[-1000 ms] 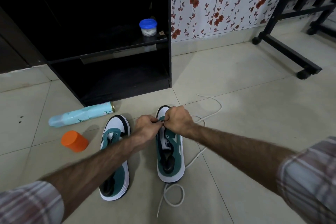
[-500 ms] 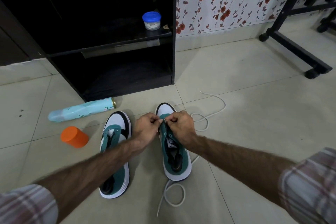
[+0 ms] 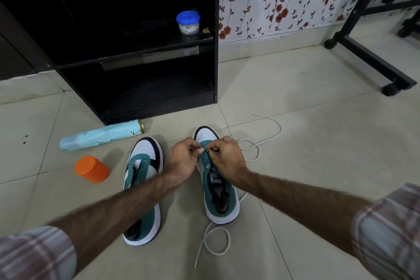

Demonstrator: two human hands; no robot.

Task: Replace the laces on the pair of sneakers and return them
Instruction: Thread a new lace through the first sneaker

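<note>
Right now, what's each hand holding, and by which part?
Both the left hand and right hand pinch the white lace at the right sneaker's front eyelets; exact part hidden by fingers.

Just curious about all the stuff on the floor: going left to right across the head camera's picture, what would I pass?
Light blue spray can → orange cup → left sneaker → left hand → right hand → white lace trailing to the right → black wheeled frame.

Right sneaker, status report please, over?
Both hands, left hand and right hand, pinching at right sneaker toe eyelets. White lace trailing on floor. Nothing in the way.
</note>
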